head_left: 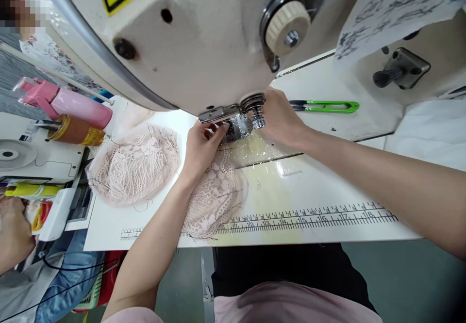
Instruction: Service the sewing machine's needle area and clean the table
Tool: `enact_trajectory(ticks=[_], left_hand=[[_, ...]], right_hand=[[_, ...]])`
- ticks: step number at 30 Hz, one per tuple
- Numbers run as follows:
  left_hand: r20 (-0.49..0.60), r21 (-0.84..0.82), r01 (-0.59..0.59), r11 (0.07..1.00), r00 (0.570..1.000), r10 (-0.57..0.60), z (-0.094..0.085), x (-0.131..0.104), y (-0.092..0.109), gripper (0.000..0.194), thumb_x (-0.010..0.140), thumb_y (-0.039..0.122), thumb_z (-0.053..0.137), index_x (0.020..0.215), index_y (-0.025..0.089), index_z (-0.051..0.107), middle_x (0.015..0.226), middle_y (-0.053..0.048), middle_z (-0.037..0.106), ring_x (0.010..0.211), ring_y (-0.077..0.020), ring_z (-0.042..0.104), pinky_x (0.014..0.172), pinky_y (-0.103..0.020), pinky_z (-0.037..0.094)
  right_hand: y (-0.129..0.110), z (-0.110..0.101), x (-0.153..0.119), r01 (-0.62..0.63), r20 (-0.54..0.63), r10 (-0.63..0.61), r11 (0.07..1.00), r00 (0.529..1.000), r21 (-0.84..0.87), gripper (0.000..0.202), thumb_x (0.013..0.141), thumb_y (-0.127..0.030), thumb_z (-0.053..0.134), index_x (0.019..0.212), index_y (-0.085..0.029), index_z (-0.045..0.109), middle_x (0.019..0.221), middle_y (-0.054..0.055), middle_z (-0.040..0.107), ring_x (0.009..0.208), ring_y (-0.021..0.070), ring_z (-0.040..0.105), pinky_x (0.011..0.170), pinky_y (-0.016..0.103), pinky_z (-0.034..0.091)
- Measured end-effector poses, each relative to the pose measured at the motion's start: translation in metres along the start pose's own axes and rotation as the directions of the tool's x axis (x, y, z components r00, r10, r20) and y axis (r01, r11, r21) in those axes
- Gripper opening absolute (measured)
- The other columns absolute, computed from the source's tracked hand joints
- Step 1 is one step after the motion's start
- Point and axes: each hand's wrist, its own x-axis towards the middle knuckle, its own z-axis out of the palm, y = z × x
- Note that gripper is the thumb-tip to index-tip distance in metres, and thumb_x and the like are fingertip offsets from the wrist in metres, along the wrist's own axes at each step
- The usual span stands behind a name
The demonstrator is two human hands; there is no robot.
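A white sewing machine [204, 37] fills the upper view, its needle area low at the centre. My left hand [203, 148] is just left of the presser foot, thumb and fingers pinched together; what lies between them is too small to tell. Under that wrist a pale pink lace cup [214, 199] lies on the table, its upper edge near the foot. My right hand [278, 117] reaches behind the metal parts right of the needle, its fingertips hidden. Another lace cup [138, 165] with loose dark threads lies to the left.
Green-handled thread snips [331, 106] lie behind my right wrist. A printed ruler [302, 221] runs along the table's front edge. At the left are a pink bottle [82, 105], an amber container [74, 131] and another person's hand [12, 231]. White fabric [433, 131] lies at the right.
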Motion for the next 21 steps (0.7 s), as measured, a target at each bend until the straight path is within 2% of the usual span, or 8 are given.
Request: enact_trajectory(ticks=[7,12,16,21], left_hand=[[-0.008,-0.093,-0.008,0.996,1.000,0.008,0.000,0.002,-0.006,0.016,0.081,0.031,0.073,0.090,0.018,0.073,0.080,-0.002,0.069,0.060,-0.0098,0.051,0.056,-0.025,0.038],[0.030,-0.180,0.007,0.984,1.000,-0.002,-0.001,0.004,-0.011,0.018,0.079,0.033,0.075,0.091,0.019,0.073,0.081,-0.002,0.069,0.065,-0.0112,0.054,0.059,-0.026,0.040],[0.018,-0.177,0.044,0.983,0.999,-0.041,-0.001,0.004,-0.010,0.017,0.080,0.034,0.075,0.084,0.018,0.073,0.074,-0.002,0.066,0.065,-0.0126,0.055,0.058,-0.026,0.040],[0.025,-0.169,0.037,0.985,0.999,-0.033,-0.002,0.004,-0.008,0.016,0.078,0.031,0.075,0.084,0.016,0.072,0.077,-0.002,0.067,0.060,-0.0100,0.049,0.054,-0.024,0.034]], right_hand=[[0.007,0.003,-0.001,0.054,-0.011,-0.054,0.998,0.999,0.034,0.016,0.087,-0.009,0.042,0.080,-0.016,0.055,0.089,0.006,0.057,0.077,0.0157,0.055,0.073,0.033,0.050],[0.013,0.008,-0.001,0.114,-0.066,-0.113,0.993,0.991,0.019,0.007,0.086,-0.015,0.056,0.081,-0.019,0.052,0.088,0.006,0.056,0.078,0.0175,0.056,0.076,0.037,0.053],[0.008,0.007,-0.004,0.125,-0.085,-0.121,0.991,0.989,0.041,0.010,0.084,-0.013,0.059,0.084,-0.020,0.051,0.091,0.005,0.057,0.080,0.0186,0.055,0.078,0.039,0.053],[0.000,0.009,-0.010,0.136,-0.089,-0.131,0.989,0.987,0.055,0.015,0.078,-0.008,0.058,0.084,-0.020,0.050,0.090,0.002,0.054,0.078,0.0162,0.054,0.070,0.034,0.048]])
